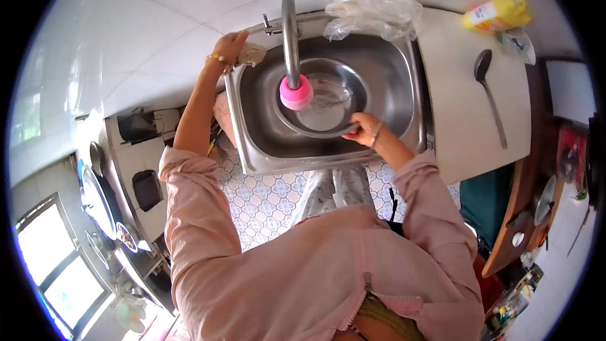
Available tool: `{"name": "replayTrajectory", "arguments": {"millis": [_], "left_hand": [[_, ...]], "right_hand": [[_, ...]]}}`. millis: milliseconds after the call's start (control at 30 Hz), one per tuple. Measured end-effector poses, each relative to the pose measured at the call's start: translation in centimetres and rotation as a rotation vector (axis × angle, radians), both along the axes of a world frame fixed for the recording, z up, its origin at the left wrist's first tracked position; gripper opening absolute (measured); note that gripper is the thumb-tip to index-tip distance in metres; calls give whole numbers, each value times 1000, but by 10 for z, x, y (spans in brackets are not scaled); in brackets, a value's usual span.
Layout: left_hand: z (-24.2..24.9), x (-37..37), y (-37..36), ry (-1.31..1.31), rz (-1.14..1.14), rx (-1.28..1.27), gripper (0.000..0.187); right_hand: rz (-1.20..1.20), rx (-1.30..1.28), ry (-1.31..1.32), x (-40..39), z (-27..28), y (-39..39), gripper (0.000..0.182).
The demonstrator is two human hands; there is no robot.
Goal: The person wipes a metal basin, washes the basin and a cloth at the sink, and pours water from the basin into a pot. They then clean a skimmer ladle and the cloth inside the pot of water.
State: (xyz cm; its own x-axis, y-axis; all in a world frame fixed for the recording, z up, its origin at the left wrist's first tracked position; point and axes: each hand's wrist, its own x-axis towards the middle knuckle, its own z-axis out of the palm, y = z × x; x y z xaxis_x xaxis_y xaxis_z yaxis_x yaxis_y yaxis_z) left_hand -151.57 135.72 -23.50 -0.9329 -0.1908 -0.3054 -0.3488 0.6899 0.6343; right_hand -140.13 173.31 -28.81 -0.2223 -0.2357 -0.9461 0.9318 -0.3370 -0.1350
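In the sink [252,145] sits a round metal basin [363,85] with some clear water in it. My right hand [363,129] is closed on the basin's near right rim. Up at the sink's far left corner, my left hand [230,47] is closed on a crumpled beige cloth [252,55]; its fingers are partly hidden. Between my hands the metal faucet [290,31] arches over the basin, ending in a pink nozzle [296,92].
Crumpled clear plastic bags [375,16] lie along the sink's back edge. To the right, a dark ladle [486,82] and a yellow bottle or pouch [499,14] rest on the white counter [457,107]. A wall rises directly behind the faucet.
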Motion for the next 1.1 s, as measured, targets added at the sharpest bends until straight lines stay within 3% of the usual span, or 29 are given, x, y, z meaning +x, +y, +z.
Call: {"name": "replayTrajectory", "arguments": {"millis": [67,133,233,333,367,433,467,533,567,667,733,767,800,867,900,1000,1100], "left_hand": [[22,27,-7,-158,236,331,49],[35,55,-13,-169,426,603,51],[16,93,-41,-103,426,834,51],[7,130,-36,-123,437,1073,50],[-2,140,-35,-123,437,1078,50],[-20,162,-35,-181,551,1320,48],[5,160,-1,-156,866,1285,40],[-10,175,-5,-243,770,1447,41],[-27,185,-16,-265,519,1600,43],[-22,196,2,-221,819,1586,42],[-19,202,12,-174,952,1539,41],[-14,208,12,-213,793,1649,39],[-17,211,14,-221,797,1651,39],[-29,218,15,-262,651,1734,36],[-30,218,19,-247,699,1652,35],[-28,219,27,-245,788,1590,32],[-32,224,22,-213,860,1623,29]], "right_hand": [[24,-203,-59,5,-23,-25,8],[64,-227,-131,21,-21,-25,9],[82,-70,-154,20,52,15,8],[159,-68,-134,5,36,69,7],[139,-16,-112,-2,27,65,7],[89,88,-53,-15,16,40,8],[101,21,-16,-18,5,24,9],[111,-82,-1,-16,-21,0,10],[117,-84,-9,-13,-17,-4,10],[275,-52,-166,-6,9,3,19],[318,-291,-65,-10,16,39,29],[331,-262,-20,-14,21,48,33],[329,-258,-26,-13,20,45,33],[270,46,132,-13,12,25,33],[315,113,235,-12,-4,14,31],[440,298,422,-6,-17,-31,66],[554,407,693,-6,-42,-51,79]]}}
